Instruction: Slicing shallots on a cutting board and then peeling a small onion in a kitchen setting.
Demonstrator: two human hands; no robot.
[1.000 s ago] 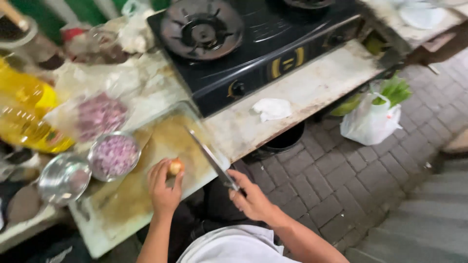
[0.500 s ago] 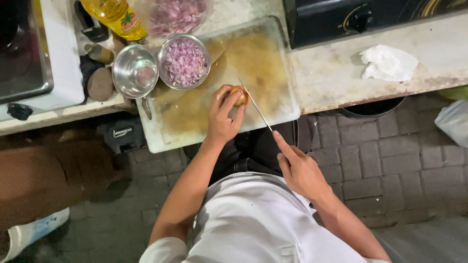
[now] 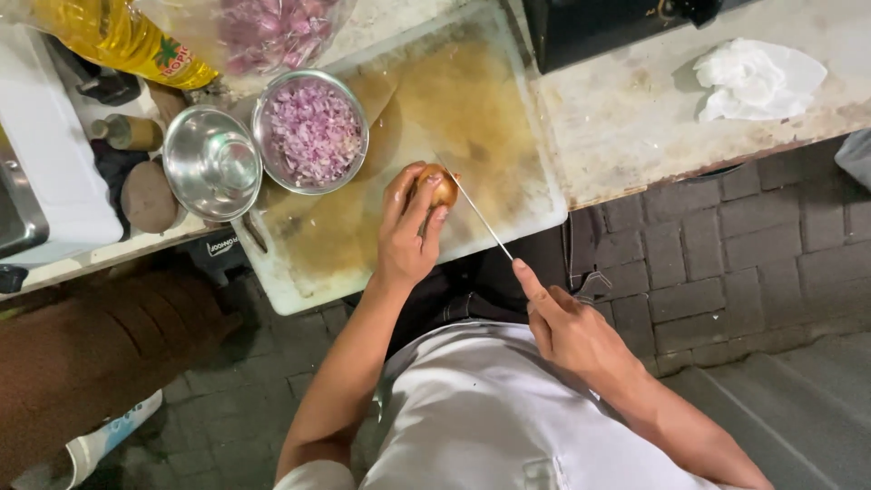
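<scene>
A brown onion (image 3: 442, 186) rests on the stained white cutting board (image 3: 508, 136), pinned under the fingers of my left hand (image 3: 406, 231). My right hand (image 3: 572, 327) grips a knife (image 3: 481, 218) by its handle, index finger stretched along the spine. The blade's edge is seen thin-on and its tip reaches the onion's right side. A metal bowl of chopped purple shallots (image 3: 311, 132) stands on the board's far left part.
An empty metal bowl (image 3: 211, 163) sits left of the shallot bowl. Behind are a bag of whole shallots (image 3: 272, 32) and an oil bottle (image 3: 118, 36). A crumpled white cloth (image 3: 758, 77) lies on the worn counter at right, beside a black stove (image 3: 617, 27).
The camera has swung from the stove down over the cutting board. My left hand keeps the onion, and the knife has come in against its right side.
</scene>
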